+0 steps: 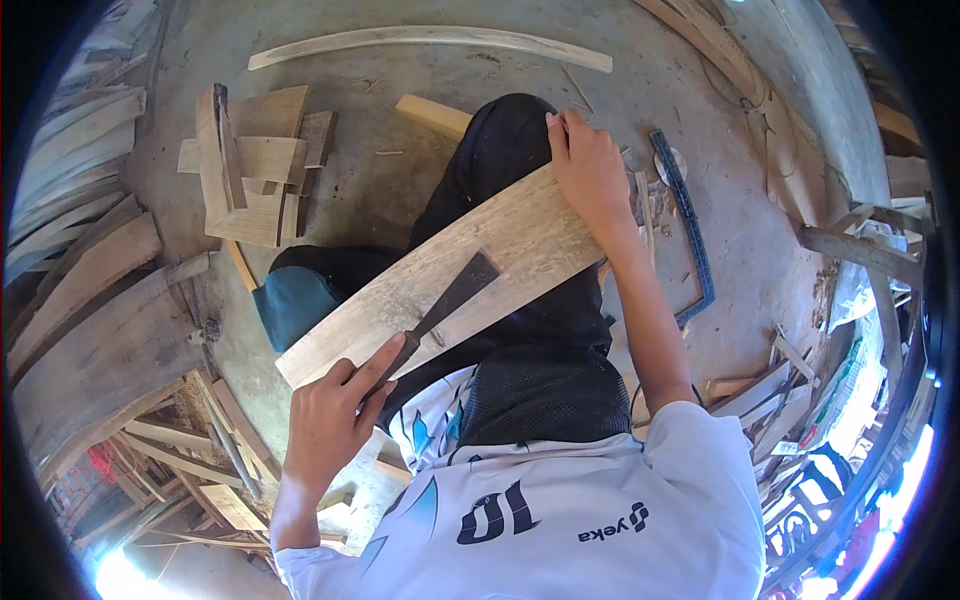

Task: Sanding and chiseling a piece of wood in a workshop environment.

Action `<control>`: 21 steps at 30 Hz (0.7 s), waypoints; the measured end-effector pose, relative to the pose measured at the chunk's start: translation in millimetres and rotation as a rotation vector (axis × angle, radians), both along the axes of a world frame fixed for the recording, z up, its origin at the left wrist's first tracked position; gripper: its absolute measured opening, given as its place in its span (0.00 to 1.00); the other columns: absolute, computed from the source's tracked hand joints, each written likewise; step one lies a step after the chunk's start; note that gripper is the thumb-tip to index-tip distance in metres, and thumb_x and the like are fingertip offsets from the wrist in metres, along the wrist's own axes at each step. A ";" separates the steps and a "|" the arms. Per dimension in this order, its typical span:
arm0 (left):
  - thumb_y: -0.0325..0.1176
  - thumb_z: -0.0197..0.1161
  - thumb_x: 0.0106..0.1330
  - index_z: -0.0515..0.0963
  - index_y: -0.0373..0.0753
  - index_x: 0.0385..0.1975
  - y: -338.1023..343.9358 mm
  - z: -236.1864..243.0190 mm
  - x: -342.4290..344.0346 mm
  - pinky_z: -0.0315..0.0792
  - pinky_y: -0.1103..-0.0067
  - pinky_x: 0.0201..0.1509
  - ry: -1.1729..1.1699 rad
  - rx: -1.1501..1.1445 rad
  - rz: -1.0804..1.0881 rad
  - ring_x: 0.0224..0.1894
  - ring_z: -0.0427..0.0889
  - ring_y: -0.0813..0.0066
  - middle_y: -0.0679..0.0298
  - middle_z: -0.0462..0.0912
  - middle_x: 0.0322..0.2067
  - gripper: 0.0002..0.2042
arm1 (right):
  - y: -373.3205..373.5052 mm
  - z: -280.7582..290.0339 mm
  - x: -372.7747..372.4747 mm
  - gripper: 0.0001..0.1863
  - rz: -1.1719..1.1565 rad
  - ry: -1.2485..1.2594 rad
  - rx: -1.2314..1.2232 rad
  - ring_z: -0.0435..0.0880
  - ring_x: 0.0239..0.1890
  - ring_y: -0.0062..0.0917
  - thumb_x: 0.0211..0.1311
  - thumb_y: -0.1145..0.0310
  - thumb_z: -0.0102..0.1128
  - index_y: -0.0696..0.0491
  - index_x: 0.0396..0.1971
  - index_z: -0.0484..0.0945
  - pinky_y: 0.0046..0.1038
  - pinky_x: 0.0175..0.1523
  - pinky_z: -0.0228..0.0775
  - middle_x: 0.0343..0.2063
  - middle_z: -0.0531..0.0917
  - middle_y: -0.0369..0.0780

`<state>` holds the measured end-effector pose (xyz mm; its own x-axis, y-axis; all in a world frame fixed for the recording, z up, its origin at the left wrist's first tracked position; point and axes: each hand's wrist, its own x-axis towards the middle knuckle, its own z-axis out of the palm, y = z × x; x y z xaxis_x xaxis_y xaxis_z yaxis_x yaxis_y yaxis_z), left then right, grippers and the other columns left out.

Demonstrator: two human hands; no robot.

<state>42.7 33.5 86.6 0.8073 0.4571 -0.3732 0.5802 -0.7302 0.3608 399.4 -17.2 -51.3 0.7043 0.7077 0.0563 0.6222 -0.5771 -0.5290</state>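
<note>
Gripping the dark scraper (464,284) by its handle, our left hand (335,415) has closed fingers, the index finger stretched along the tool toward the blade. The board (430,280) lies aslant across our lap, with the flared blade over its face, pointing up toward the other end. Our right hand (590,175) is at that far end, near the right knee (505,115), fingers bent over the corner; we cannot tell how firmly they clasp it, as the underside is hidden.

The blade's wide tip points roughly toward our right hand, so a slip along the smooth face could carry the edge into the fingers or wrist. The board has only our legs beneath it: uneven pressure, or a shifting knee, might tip or slide it. A blade skidding off the side could catch the trousers (380,262). Around us, the stack of offcuts (262,215) and the L-square (688,225) lie on the floor (365,190), well clear of the blade.
</note>
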 end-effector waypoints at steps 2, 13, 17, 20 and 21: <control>0.35 0.66 0.64 0.70 0.62 0.68 -2.1 -2.4 2.2 0.68 0.70 0.23 -0.003 0.002 0.001 0.17 0.72 0.64 0.63 0.68 0.19 0.30 | 0.5 6.5 -2.1 0.20 -0.013 -0.003 -0.028 0.84 0.33 0.55 0.75 0.53 0.46 0.56 0.38 0.77 0.52 0.40 0.76 0.27 0.84 0.55; 0.34 0.67 0.64 0.71 0.61 0.67 -0.2 -7.7 13.3 0.71 0.70 0.24 -0.020 -0.036 0.019 0.18 0.72 0.64 0.63 0.70 0.20 0.29 | -1.1 1.2 -1.9 0.20 -0.012 0.026 -0.018 0.85 0.33 0.53 0.74 0.53 0.47 0.56 0.39 0.78 0.49 0.40 0.77 0.27 0.85 0.53; 0.32 0.69 0.62 0.72 0.60 0.66 0.7 -4.0 7.7 0.72 0.70 0.25 -0.023 -0.043 0.041 0.19 0.73 0.66 0.64 0.72 0.23 0.30 | 0.2 3.3 -1.2 0.19 -0.024 0.021 -0.020 0.84 0.34 0.54 0.74 0.54 0.49 0.56 0.39 0.78 0.50 0.41 0.76 0.28 0.84 0.54; 0.30 0.71 0.59 0.74 0.58 0.64 -5.7 -13.6 4.5 0.73 0.70 0.28 -0.067 0.023 0.117 0.24 0.78 0.68 0.65 0.73 0.24 0.31 | 1.8 2.2 -1.0 0.18 -0.033 0.030 -0.006 0.83 0.36 0.55 0.73 0.54 0.50 0.55 0.39 0.78 0.52 0.42 0.74 0.29 0.84 0.54; 0.30 0.71 0.59 0.74 0.58 0.64 -6.3 -14.7 1.7 0.73 0.70 0.28 -0.064 0.024 0.118 0.24 0.78 0.68 0.65 0.73 0.24 0.31 | 2.3 1.8 -0.7 0.18 -0.032 0.022 0.005 0.83 0.36 0.55 0.73 0.54 0.51 0.55 0.39 0.78 0.51 0.42 0.74 0.29 0.84 0.54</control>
<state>44.4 27.2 71.9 0.7691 0.5588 -0.3102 0.6390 -0.6670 0.3830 398.7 -15.0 -49.5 0.7276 0.6846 0.0436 0.5914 -0.5939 -0.5455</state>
